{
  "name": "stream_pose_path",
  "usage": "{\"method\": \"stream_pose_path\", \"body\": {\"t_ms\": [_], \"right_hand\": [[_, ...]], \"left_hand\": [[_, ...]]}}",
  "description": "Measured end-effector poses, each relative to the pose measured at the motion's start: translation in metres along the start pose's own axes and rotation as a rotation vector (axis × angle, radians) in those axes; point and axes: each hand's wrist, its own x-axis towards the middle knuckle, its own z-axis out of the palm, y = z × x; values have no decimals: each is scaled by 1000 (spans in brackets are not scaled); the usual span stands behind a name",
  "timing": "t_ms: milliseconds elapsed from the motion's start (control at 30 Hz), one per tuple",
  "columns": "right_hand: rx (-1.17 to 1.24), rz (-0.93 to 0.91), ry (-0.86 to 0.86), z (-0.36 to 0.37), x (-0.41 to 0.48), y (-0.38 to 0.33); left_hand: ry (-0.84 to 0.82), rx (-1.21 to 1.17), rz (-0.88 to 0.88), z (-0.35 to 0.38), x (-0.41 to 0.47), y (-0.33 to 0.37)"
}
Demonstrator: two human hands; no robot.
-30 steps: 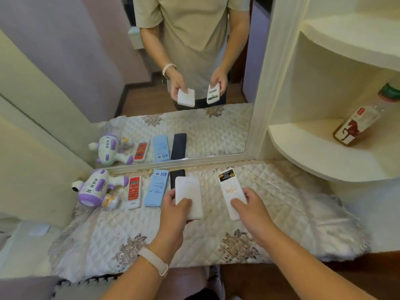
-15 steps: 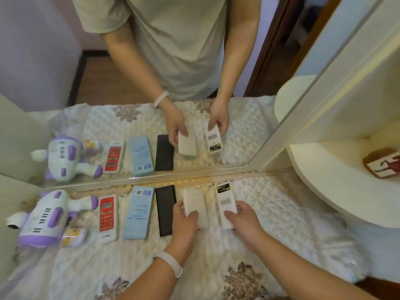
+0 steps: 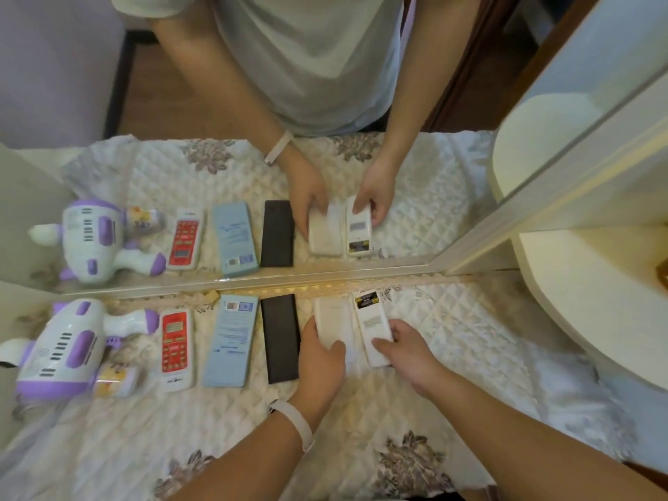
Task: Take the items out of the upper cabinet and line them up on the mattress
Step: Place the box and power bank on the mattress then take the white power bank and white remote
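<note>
Lying flat on the quilted mattress (image 3: 452, 338), a row of items is seen in the head view, set just near of the mirror (image 3: 108, 103). From left: a purple-and-white toy (image 3: 58, 348), a small yellow-labelled jar (image 3: 117, 381) touching it, a red-faced remote (image 3: 176, 347), a light blue box (image 3: 231, 339) with a barcode and print too blurred to read, a black slab (image 3: 281, 338), a plain white box (image 3: 334, 325), and a white remote (image 3: 372, 327) with batteries exposed at its far end; its label is unreadable. The left hand (image 3: 321, 363), with a pale wristband (image 3: 292, 421), is curled around the white box's near end, thumb on top. The right hand (image 3: 412, 352) is grasping the white remote's near end between thumb and fingers. A cream rounded shelf (image 3: 596, 320) is seen at right.
</note>
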Motion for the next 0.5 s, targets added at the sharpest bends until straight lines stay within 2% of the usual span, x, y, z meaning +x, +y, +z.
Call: {"method": "stream_pose_path", "body": {"t_ms": [133,300,500], "right_hand": [[-254,-94,-11,-4,-2,-1],[-434,-199,-39,-22,-7,-2],[-518,-312,-105,-48,-12,-14]], "left_hand": [[33,133,50,-5,-7,4],[65,246,-12,-10,-19,13],[155,383,161,-19,-54,27]]}}
